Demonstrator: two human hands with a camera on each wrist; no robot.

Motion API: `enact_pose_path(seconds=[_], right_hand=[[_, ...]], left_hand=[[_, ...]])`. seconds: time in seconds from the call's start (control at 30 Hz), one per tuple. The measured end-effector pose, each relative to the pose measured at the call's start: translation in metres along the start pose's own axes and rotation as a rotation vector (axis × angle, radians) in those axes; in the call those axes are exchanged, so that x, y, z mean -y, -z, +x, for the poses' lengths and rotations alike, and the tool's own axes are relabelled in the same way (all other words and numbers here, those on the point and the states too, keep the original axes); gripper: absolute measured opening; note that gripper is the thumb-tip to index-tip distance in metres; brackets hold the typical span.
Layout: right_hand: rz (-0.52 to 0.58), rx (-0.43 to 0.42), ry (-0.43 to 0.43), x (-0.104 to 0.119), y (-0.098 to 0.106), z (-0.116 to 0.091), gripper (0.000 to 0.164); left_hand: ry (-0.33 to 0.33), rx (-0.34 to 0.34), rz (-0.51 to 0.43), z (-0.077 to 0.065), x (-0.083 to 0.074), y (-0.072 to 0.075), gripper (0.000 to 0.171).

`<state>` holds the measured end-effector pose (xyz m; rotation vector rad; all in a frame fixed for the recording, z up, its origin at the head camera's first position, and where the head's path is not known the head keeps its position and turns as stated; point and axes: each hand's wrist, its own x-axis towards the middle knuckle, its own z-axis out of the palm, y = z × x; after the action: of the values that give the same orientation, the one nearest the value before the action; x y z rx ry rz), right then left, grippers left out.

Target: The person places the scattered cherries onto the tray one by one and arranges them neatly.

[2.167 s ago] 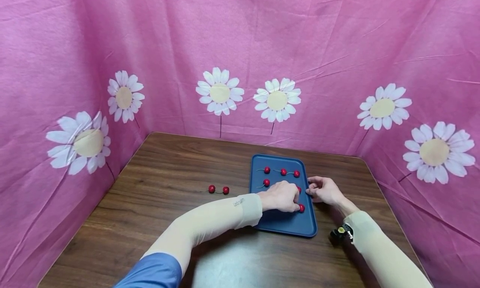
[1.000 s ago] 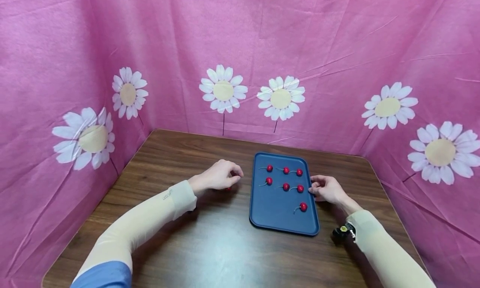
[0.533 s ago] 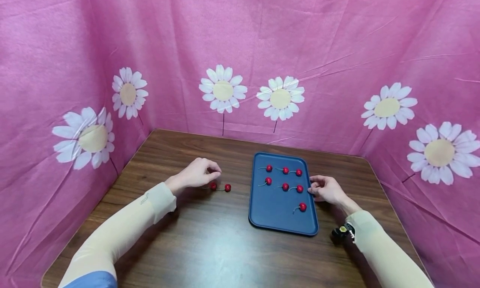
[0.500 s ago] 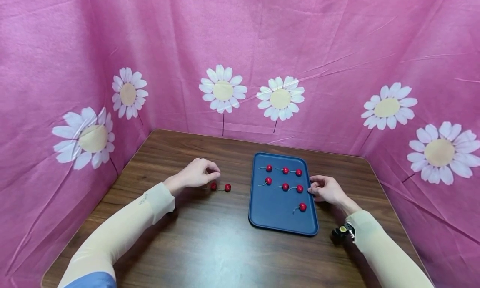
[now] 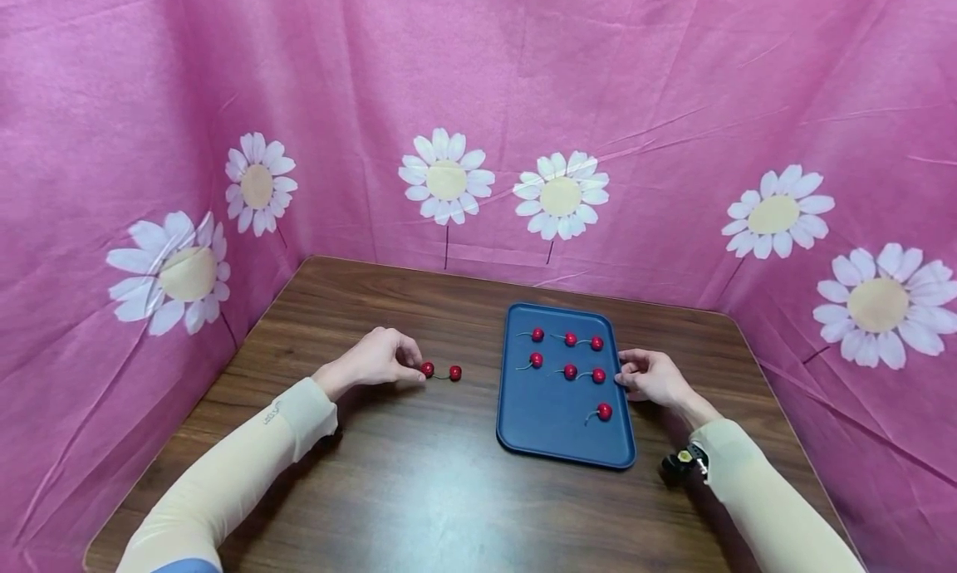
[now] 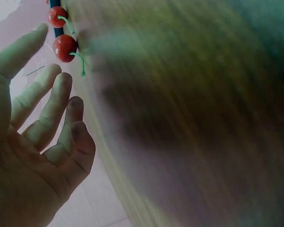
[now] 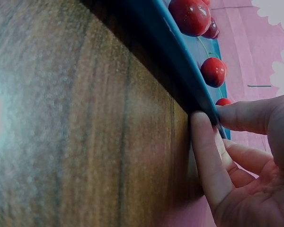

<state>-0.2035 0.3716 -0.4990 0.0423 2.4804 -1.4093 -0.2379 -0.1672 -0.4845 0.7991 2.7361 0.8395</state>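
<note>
Two red cherries with green stems lie on the brown table: the left cherry (image 5: 427, 369) and the right cherry (image 5: 455, 374). My left hand (image 5: 378, 358) is at the left one. In the left wrist view, its bent, relaxed fingers (image 6: 52, 113) are spread beside the nearer cherry (image 6: 65, 48), apart from it, holding nothing. The blue tray (image 5: 553, 428) bears several more cherries in rows, with a single cherry (image 5: 604, 412) in the nearest row. My right hand (image 5: 655, 379) pinches the tray's right rim (image 7: 180, 52) between thumb and finger.
The wooden table (image 5: 389, 490) extends around the tray. A pink curtain (image 5: 486, 75) with printed daisies stands behind and at both sides. A small black device (image 5: 679, 463) sits on the right wrist.
My left hand has left the nearest tray cherry, crossed left past both table cherries, and lowered beside the left one. My right hand has stayed at the tray rim.
</note>
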Motion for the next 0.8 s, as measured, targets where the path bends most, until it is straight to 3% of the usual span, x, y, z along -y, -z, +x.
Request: enact_pose_path(seconds=[0.3,0.8], right_hand=[[0.004,0.001,-0.004,-0.0007,-0.0011,0.0003,0.059],[0.014,-0.001,-0.006,-0.0018,-0.0001,0.0008,0.058]], left_hand=[[-0.035,0.030,0.018,0.0006,0.0017,-0.0007,0.009],[-0.035,0.039,0.142,0.0081,-0.0013,-0.0027,0.002]])
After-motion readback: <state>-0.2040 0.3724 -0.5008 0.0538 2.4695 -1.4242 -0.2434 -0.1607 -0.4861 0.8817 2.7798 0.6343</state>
